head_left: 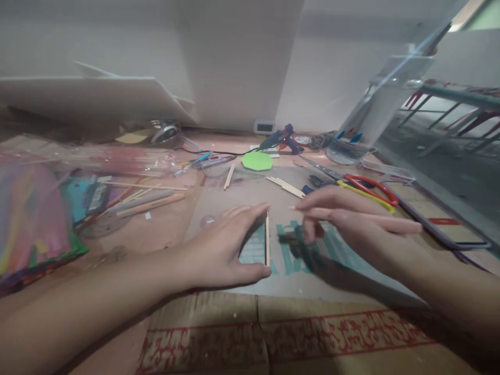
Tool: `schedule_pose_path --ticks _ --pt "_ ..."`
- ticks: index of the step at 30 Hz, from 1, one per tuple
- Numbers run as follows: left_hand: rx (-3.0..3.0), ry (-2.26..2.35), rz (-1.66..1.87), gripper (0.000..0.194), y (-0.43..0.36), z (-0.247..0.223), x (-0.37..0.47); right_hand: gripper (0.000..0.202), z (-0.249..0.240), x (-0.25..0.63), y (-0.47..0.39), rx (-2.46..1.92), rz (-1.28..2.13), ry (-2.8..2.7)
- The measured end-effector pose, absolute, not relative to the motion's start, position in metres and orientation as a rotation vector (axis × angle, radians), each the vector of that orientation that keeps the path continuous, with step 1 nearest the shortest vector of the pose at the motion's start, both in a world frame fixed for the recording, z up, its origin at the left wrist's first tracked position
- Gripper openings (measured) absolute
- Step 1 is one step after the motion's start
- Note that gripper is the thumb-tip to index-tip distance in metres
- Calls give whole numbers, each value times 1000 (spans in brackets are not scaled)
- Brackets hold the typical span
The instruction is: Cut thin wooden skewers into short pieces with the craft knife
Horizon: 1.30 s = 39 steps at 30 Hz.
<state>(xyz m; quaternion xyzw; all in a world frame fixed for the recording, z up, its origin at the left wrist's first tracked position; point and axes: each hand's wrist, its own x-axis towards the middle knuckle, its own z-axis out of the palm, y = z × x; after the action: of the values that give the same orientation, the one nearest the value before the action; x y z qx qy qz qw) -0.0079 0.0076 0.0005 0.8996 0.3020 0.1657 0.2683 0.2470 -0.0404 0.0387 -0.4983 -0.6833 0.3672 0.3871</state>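
Observation:
My left hand (pixel 222 247) spans a thin wooden stick (pixel 267 239), its thumb at the near end and its forefinger at the far end. The stick lies or stands just over a grey sheet (pixel 234 284) with teal marks on it. To the right, my right hand (pixel 351 229) grips a slim pinkish pen-like tool (pixel 394 224), pointed towards the stick but apart from it. Beyond the right hand lie several loose wooden sticks (pixel 285 186) and red-handled scissors (pixel 371 188). Two short sticks (pixel 229 176) rest farther back, near a green paper octagon (pixel 257 161).
A blue glue gun (pixel 279 138) with a red light stands at the back by the wall. Colourful plastic packets (pixel 39 208) fill the left side. A phone (pixel 441 219) lies at the right, and patterned cardboard (pixel 211 344) covers the front.

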Motion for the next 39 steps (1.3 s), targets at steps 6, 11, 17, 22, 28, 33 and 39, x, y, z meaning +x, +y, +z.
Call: schedule_pose_path --ticks 6,11,17,22,28,33,39 --pt "2354 865 527 102 8 -4 -11 15 12 222 -25 -1121 1043 -1499" --pt "2370 864 718 99 8 -6 -12 20 19 219 -22 -1212 1075 -1636" --pt "2480 746 781 102 6 -4 -12 30 25 211 -24 -1053 1362 -1586" --pt "2536 674 767 101 6 -5 -11 31 19 211 -24 -962 1457 -1495" --pt "2585 594 725 104 8 -5 -10 28 18 212 -21 -1028 1374 -1625" --pt "2606 584 715 110 9 -6 -10 24 22 211 -20 -1064 1310 -1689" --pt "2589 585 735 108 6 -3 -9 23 22 209 -21 -1093 1259 -1750"
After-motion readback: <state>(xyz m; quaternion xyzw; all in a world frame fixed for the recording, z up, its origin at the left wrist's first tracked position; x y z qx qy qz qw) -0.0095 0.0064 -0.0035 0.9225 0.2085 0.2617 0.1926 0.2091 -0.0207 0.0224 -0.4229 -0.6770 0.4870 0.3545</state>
